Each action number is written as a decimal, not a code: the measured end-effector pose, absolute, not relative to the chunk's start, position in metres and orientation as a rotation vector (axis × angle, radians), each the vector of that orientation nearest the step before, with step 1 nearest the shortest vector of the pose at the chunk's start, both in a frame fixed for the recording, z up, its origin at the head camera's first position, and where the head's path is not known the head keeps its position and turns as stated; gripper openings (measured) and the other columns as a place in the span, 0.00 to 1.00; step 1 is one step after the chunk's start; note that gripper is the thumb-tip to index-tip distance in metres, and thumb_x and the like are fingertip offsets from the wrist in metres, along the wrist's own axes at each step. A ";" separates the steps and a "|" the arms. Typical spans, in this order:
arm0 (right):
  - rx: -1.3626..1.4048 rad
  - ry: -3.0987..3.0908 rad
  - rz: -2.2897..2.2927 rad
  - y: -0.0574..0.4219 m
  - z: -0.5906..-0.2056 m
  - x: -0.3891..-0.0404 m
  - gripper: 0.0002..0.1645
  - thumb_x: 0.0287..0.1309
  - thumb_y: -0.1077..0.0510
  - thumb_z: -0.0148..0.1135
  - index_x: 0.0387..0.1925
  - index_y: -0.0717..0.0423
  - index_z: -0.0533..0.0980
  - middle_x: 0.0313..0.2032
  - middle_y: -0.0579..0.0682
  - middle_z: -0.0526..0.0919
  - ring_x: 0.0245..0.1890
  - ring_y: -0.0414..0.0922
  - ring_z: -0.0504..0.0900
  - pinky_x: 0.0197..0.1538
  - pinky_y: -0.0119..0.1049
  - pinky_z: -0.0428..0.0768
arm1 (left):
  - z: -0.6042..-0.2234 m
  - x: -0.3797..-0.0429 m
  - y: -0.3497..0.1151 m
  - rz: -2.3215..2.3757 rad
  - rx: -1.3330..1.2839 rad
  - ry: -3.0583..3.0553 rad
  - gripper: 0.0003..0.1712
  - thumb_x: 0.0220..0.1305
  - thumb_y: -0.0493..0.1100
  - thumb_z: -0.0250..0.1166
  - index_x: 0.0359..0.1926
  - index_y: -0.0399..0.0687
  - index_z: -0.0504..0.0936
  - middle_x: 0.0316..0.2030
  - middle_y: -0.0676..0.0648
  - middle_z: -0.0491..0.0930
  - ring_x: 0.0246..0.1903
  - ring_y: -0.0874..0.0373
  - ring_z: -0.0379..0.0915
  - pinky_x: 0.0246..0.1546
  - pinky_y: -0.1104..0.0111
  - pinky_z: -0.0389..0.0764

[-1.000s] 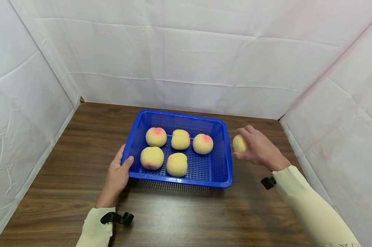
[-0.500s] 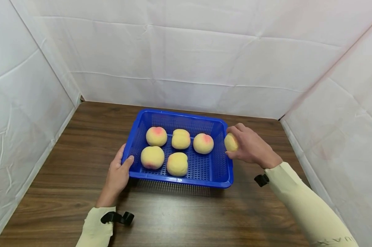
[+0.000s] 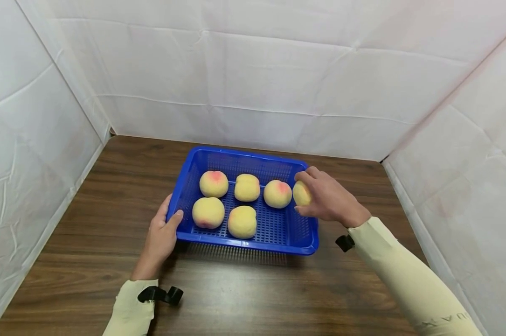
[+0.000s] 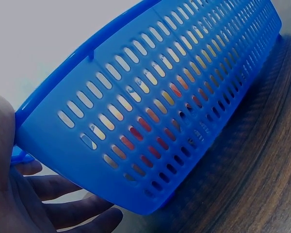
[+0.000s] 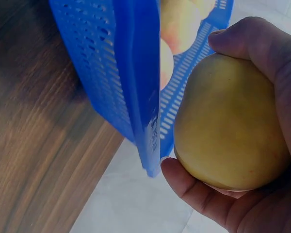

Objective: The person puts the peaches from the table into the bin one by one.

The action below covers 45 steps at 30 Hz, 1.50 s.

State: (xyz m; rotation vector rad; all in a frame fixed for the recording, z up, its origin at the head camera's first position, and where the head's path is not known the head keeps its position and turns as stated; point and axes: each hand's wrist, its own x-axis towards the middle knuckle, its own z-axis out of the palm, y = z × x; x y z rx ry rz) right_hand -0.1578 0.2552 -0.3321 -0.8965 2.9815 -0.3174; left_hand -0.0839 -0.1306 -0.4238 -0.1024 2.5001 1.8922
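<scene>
A blue plastic basket (image 3: 240, 244) with slotted walls holds several yellow peaches with pink blush, such as the peach (image 3: 277, 194) at its right. My left hand (image 3: 161, 235) grips the basket's left end, thumb over the rim and fingers outside below it; in the left wrist view the fingers (image 4: 72, 208) curl under the rim. In my right hand (image 3: 328, 196) is another peach (image 5: 230, 124), held between thumb and fingers. That peach overlaps the basket's right end in the head view, close beside the rightmost peach.
The basket stands on a dark wood-grain table (image 3: 236, 298). White cloth walls (image 3: 257, 70) enclose the table at the back, left and right. A black strap mount (image 3: 160, 295) sits on the left wrist, another on the right.
My right hand has moved left with its peach, from outside the basket's right edge to over its right end. The left hand keeps its grip on the basket.
</scene>
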 end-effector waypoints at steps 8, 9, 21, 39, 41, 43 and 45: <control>-0.963 2.960 -0.350 0.242 -0.335 -0.161 0.39 0.39 0.43 0.75 0.53 0.52 0.71 0.45 0.49 0.70 0.36 0.46 0.71 0.34 0.38 0.76 | -0.424 -0.086 -0.131 1.909 -0.078 2.515 0.32 0.74 0.44 0.48 0.74 0.47 0.51 0.69 0.37 0.57 0.64 0.41 0.56 0.65 0.43 0.56; -0.974 2.953 -0.361 0.241 -0.336 -0.161 0.39 0.39 0.44 0.75 0.53 0.52 0.71 0.45 0.49 0.70 0.36 0.46 0.71 0.34 0.38 0.77 | -0.424 -0.086 -0.131 1.913 -0.079 2.512 0.32 0.74 0.44 0.48 0.74 0.47 0.51 0.69 0.37 0.57 0.64 0.42 0.56 0.65 0.43 0.56; -0.996 2.917 -0.352 0.227 -0.344 -0.160 0.43 0.40 0.42 0.75 0.57 0.56 0.70 0.45 0.50 0.71 0.36 0.45 0.72 0.35 0.38 0.78 | -0.424 -0.086 -0.131 1.965 -0.065 2.482 0.31 0.74 0.41 0.48 0.74 0.47 0.52 0.68 0.37 0.59 0.63 0.43 0.58 0.65 0.45 0.57; -0.953 2.887 -0.313 0.213 -0.351 -0.156 0.48 0.39 0.39 0.76 0.59 0.56 0.69 0.46 0.50 0.71 0.37 0.44 0.72 0.38 0.38 0.78 | -0.422 -0.085 -0.130 1.969 -0.080 2.490 0.31 0.73 0.41 0.49 0.74 0.45 0.53 0.68 0.37 0.59 0.63 0.44 0.59 0.65 0.46 0.58; -0.943 2.884 -0.304 0.213 -0.353 -0.156 0.49 0.39 0.37 0.76 0.60 0.56 0.68 0.46 0.50 0.71 0.37 0.44 0.72 0.38 0.38 0.78 | -0.421 -0.084 -0.130 1.975 -0.078 2.484 0.31 0.73 0.41 0.49 0.73 0.45 0.53 0.68 0.37 0.59 0.63 0.44 0.59 0.65 0.46 0.58; -0.928 2.879 -0.298 0.213 -0.355 -0.155 0.50 0.39 0.36 0.75 0.60 0.55 0.68 0.46 0.50 0.71 0.35 0.44 0.72 0.37 0.38 0.78 | -0.421 -0.084 -0.130 1.982 -0.075 2.477 0.31 0.73 0.40 0.49 0.73 0.44 0.53 0.68 0.37 0.59 0.62 0.44 0.59 0.65 0.46 0.57; -0.919 2.874 -0.288 0.213 -0.356 -0.155 0.50 0.39 0.35 0.75 0.61 0.54 0.67 0.45 0.49 0.71 0.34 0.44 0.72 0.36 0.37 0.78 | -0.425 -0.085 -0.130 1.988 -0.071 2.479 0.31 0.73 0.41 0.49 0.74 0.46 0.53 0.68 0.37 0.59 0.62 0.44 0.59 0.65 0.46 0.58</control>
